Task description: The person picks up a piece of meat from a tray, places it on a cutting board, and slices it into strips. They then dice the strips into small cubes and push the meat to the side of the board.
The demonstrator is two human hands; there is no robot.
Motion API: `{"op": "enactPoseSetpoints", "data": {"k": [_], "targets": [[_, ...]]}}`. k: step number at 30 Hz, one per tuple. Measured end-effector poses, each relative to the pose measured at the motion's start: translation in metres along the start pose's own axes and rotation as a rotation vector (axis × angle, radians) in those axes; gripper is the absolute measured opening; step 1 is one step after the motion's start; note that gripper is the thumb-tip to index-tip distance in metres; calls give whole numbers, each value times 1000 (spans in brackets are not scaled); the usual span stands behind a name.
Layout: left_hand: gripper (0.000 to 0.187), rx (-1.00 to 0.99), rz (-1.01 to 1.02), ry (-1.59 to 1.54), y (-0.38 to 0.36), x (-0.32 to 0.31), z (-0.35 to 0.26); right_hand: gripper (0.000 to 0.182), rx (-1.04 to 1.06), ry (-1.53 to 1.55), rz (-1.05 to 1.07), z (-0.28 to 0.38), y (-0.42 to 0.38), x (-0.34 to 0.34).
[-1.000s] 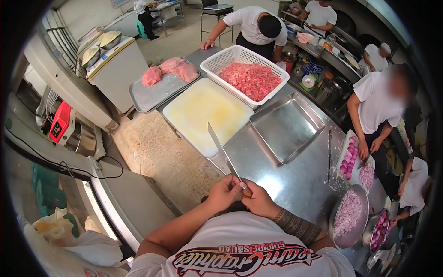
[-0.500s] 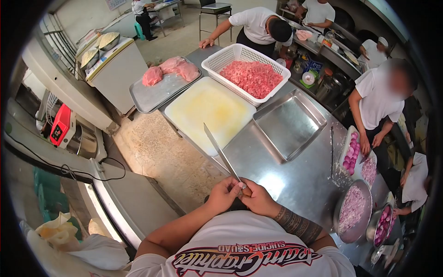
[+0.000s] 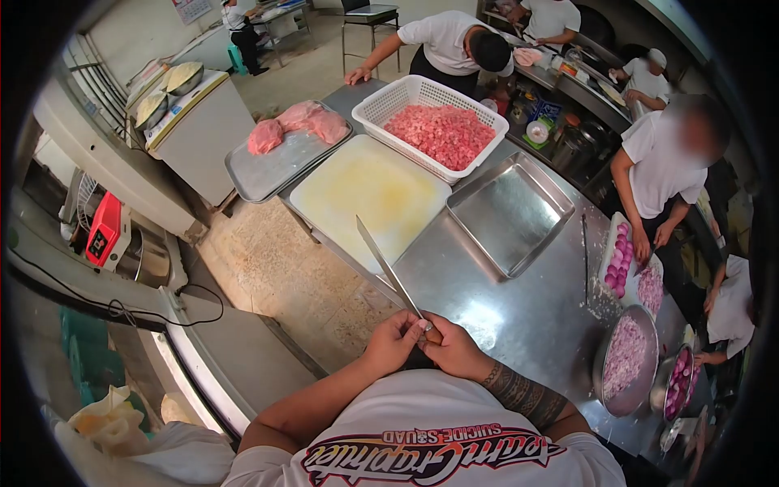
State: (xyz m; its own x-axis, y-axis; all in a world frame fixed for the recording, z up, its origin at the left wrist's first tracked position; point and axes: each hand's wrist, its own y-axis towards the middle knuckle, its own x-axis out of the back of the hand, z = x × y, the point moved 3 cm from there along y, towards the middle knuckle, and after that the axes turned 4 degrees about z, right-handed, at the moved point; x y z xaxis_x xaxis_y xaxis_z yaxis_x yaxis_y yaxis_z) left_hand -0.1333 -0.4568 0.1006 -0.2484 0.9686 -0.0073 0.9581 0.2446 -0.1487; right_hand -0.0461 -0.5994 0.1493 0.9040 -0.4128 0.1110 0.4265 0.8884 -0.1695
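Observation:
A long knife [image 3: 388, 272] points up and to the left, its tip over the white cutting board [image 3: 369, 195] with a yellowish stained middle. My right hand [image 3: 456, 347] is wrapped round its brown handle near my body. Close against it, my left hand [image 3: 393, 341] has its fingers pinched together by the base of the blade; whether they hold anything is hidden. Beyond the board stands a white perforated basket [image 3: 380, 122] of diced pink meat [image 3: 442, 134]. Larger pieces of raw meat [image 3: 300, 122] lie on a metal tray [image 3: 253, 172] at the back left.
An empty metal tray [image 3: 507, 213] lies on the steel table [image 3: 438, 276]. To the right are peeled onions [image 3: 619, 261], a bowl [image 3: 607, 357] of chopped onion and a person [image 3: 661, 174] cutting. Another person [image 3: 454, 45] leans at the far edge. More people are behind.
The view has shifted slightly. The person at the right has moved their hands a little over the onions, and a person at the back right has changed posture. My hands and the knife look the same.

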Motion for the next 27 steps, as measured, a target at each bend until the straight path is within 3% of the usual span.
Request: {"op": "enactPoseSetpoints", "data": {"k": [27], "targets": [[20, -22, 2, 19, -2, 4, -3, 57, 37, -13, -28, -10, 0, -7]]}}
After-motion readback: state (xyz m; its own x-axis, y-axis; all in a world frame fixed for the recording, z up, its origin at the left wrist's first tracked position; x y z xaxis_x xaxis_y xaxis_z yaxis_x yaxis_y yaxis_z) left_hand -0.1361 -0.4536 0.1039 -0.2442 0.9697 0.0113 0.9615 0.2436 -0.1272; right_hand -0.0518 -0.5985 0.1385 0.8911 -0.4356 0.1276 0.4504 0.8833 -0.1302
